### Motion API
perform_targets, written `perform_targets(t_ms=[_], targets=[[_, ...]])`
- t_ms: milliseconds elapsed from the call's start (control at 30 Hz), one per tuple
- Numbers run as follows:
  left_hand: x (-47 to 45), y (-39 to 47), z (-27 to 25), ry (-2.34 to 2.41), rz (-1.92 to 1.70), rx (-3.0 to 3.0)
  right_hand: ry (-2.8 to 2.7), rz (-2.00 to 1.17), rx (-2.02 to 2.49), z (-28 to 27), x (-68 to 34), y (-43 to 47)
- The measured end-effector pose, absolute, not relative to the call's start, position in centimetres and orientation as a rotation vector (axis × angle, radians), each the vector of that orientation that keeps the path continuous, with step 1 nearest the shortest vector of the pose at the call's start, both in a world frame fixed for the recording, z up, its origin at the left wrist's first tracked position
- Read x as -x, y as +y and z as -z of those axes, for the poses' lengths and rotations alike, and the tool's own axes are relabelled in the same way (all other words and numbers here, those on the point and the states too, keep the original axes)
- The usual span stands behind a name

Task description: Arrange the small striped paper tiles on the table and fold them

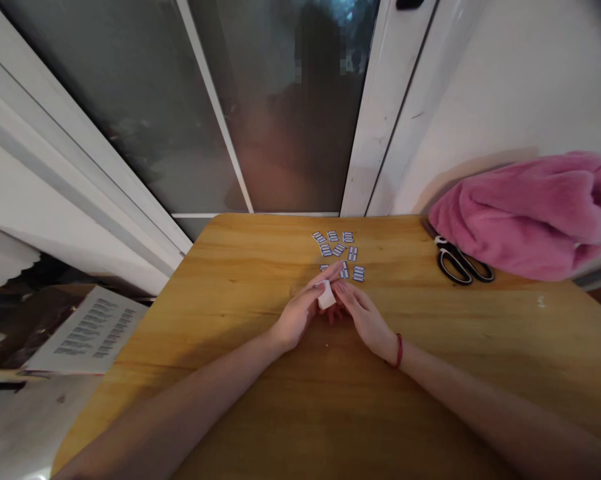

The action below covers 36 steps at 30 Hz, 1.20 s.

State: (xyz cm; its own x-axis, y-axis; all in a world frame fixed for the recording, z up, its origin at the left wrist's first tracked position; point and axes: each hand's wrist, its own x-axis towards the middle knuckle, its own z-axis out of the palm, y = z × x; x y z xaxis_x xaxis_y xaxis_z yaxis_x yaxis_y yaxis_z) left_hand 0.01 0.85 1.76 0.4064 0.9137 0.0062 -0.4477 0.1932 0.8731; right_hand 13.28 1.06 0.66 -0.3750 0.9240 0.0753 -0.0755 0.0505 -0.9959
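Head view: found a small white piece [326, 297] between left hand [299, 313] and right hand [369, 319], gripped at opposite edges with fingers partly curled and nearly closed. Cannot tell whether raised above or resting on tabletop [240, 413]. Noted small blue-and-white cards [338, 250] lying just beyond the hands, some partly hidden by fingertips. Recorded scissors [462, 260] and pink cloth [520, 217] well to the right of right hand.

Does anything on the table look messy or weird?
A little: the small blue-and-white pieces toward the back of the table lie at different angles, so they look crooked. The pink cloth at right is bunched up. Nothing looks spilled.
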Motion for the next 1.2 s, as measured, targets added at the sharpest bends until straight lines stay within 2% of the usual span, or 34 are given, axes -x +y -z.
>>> perform_targets(t_ms=[133, 267, 633, 1067, 1200], targets=[[0.2, 1.1, -2.0, 0.726, -1.005, -0.958, -1.383, -1.835, 0.733, -0.7, -13.3, 1.3], [0.1, 1.1, -2.2, 0.816, -1.092, -1.027, -1.241, -1.943, 0.700, -0.4, -13.4, 1.9], [0.5, 1.0, -1.6, 1.251, -1.381, -1.196, -1.130, -1.899, 0.803, -0.4, -13.4, 2.2], [1.5, 2.1, -1.0, 1.273, -1.244, -1.227, -1.158, -1.867, 0.826, -0.3, -13.4, 2.2], [3.5, 3.9, -1.0, 1.308, -1.312, -1.172, -1.158, -1.874, 0.836, 0.1, -13.3, 2.3]])
